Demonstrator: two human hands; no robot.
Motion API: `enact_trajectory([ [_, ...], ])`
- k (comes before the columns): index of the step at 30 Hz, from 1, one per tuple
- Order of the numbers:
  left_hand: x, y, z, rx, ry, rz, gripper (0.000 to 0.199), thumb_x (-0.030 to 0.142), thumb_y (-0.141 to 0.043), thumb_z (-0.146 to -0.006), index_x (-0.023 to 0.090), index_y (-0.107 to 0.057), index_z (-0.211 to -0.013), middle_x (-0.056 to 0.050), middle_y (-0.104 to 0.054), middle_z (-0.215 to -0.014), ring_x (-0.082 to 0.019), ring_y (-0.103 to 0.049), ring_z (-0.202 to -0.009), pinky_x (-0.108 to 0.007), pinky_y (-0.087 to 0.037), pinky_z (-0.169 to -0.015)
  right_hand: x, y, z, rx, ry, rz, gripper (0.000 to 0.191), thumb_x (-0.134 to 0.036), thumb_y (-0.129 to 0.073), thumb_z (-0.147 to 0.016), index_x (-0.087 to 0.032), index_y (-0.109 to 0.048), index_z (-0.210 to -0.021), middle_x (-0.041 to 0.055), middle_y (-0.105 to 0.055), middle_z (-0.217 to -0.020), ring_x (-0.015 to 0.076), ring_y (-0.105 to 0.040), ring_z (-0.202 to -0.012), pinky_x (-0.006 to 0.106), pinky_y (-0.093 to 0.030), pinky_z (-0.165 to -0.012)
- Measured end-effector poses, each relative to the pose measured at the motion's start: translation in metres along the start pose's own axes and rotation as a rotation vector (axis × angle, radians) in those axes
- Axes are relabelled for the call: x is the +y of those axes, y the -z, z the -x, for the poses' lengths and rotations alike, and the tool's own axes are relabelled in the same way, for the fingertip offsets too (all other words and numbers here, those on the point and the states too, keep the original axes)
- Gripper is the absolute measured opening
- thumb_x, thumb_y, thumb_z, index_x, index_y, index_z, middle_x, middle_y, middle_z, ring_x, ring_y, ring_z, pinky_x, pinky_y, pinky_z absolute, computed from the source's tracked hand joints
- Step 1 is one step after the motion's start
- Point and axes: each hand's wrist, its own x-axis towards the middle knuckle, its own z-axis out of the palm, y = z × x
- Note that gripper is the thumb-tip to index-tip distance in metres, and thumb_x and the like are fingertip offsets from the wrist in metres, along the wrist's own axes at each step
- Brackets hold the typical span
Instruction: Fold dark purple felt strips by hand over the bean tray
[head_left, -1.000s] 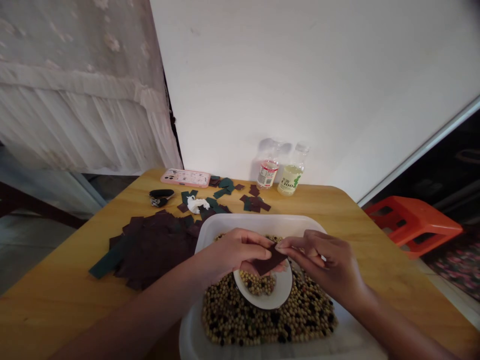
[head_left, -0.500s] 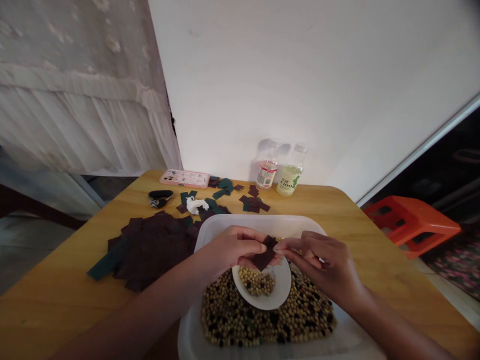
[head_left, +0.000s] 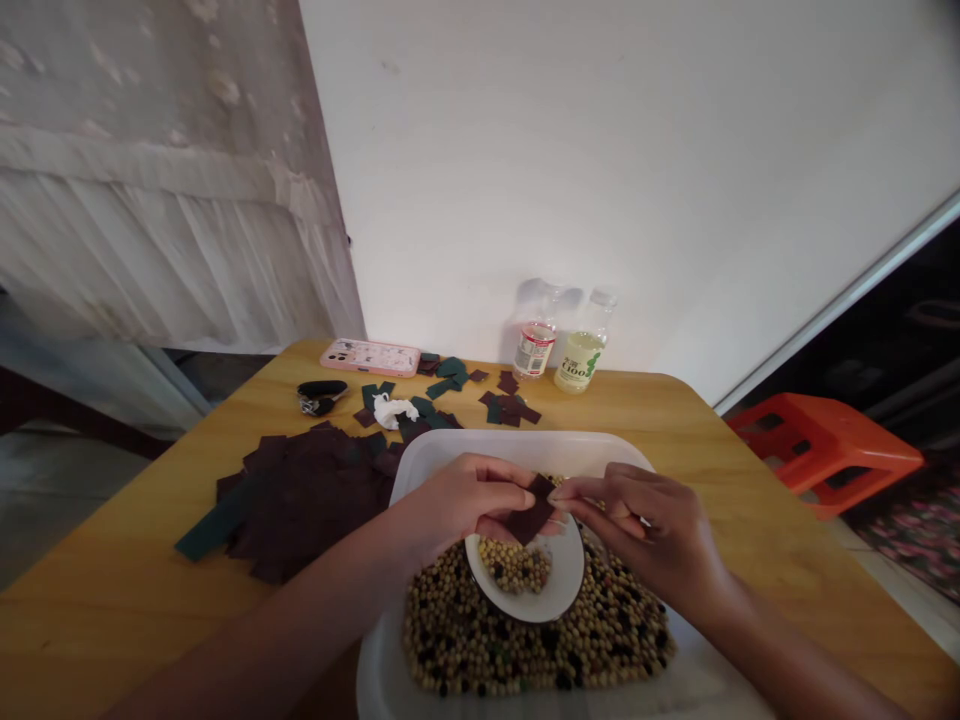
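- Over a translucent white plastic tub (head_left: 480, 447) on a honey-coloured wooden table (head_left: 675, 420), the person's left hand (head_left: 465, 500) and right hand (head_left: 645, 520) meet above a round white ceramic bowl (head_left: 561, 590).
- Between the hands, a small dark maroon square piece (head_left: 530, 513) is held tilted, directly over the bowl.
- The left thumb and fingers are closed together on the square's left side, gripping it.
- The right thumb and fingers are drawn close together at the square's right edge and touch it, but how firmly they clamp it cannot be told.
- The bowl holds a small heap of round pale beans (head_left: 514, 565) and sits tilted in a bed of mixed pale and black beans (head_left: 480, 630) inside the tub.
- Just beside the tub on the left lies an overlapping pile of dark maroon squares (head_left: 307, 500), with a long dark green strip (head_left: 214, 535) along its edge.
- Farther back on the table are a pink patterned phone (head_left: 370, 357), a black key fob (head_left: 322, 388), a crumpled white tissue (head_left: 394, 410) and scattered small green and maroon pieces (head_left: 442, 385).
- Two clear plastic bottles, one with a red-and-white label (head_left: 535, 348) and one holding pale yellow liquid (head_left: 581, 355), stand by the white wall (head_left: 600, 150).
- Off the table to the right stands a red-orange plastic stool (head_left: 825, 450).
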Motion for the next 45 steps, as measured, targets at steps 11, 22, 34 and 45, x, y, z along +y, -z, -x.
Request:
enact_trajectory([
  [11,-0.0013,0.0014,0.0003,-0.013,0.009,0.041,0.019,0.019,-0.064,-0.065,0.013,-0.064,-0.083,-0.007,-0.069,-0.078,-0.019,-0.066,-0.076,-0.028,-0.049,-0.067,-0.0005,0.0014,0.0006,-0.024,0.029,0.017,0.022,-0.011,-0.059,-0.077,-0.02,-0.049,-0.059,-0.0029,-0.052,-0.051,0.009,-0.045,-0.045,0.021,-0.036,-0.042],
  [22,-0.0025,0.0004,-0.0005,-0.048,0.029,0.031,0.021,0.021,-0.066,-0.064,0.013,-0.064,-0.083,-0.007,-0.069,-0.078,-0.019,-0.065,-0.077,-0.029,-0.048,-0.068,0.0009,0.0006,0.002,-0.034,0.026,0.067,0.006,-0.017,-0.057,-0.079,-0.021,-0.061,-0.076,-0.0061,-0.04,-0.045,0.0099,-0.041,-0.042,0.021,-0.035,-0.04],
  [34,0.0006,-0.0034,0.0053,-0.133,0.076,-0.058,0.018,0.019,-0.061,-0.066,0.013,-0.065,-0.083,-0.006,-0.069,-0.078,-0.016,-0.065,-0.074,-0.023,-0.047,-0.062,0.0007,0.0,0.0012,0.002,0.04,0.055,0.013,-0.01,-0.059,-0.076,-0.021,-0.056,-0.07,-0.0026,-0.056,-0.053,0.0094,-0.045,-0.044,0.022,-0.037,-0.041],
  [45,-0.002,-0.0002,0.0019,-0.103,0.059,0.0,0.022,0.02,-0.064,-0.065,0.013,-0.065,-0.086,-0.008,-0.069,-0.081,-0.018,-0.065,-0.079,-0.029,-0.048,-0.071,0.0044,-0.0003,0.0052,0.036,-0.082,-0.09,0.042,-0.011,-0.061,-0.076,-0.021,-0.028,-0.052,0.0,-0.06,-0.059,0.0159,-0.065,-0.065,0.023,-0.047,-0.05],
])
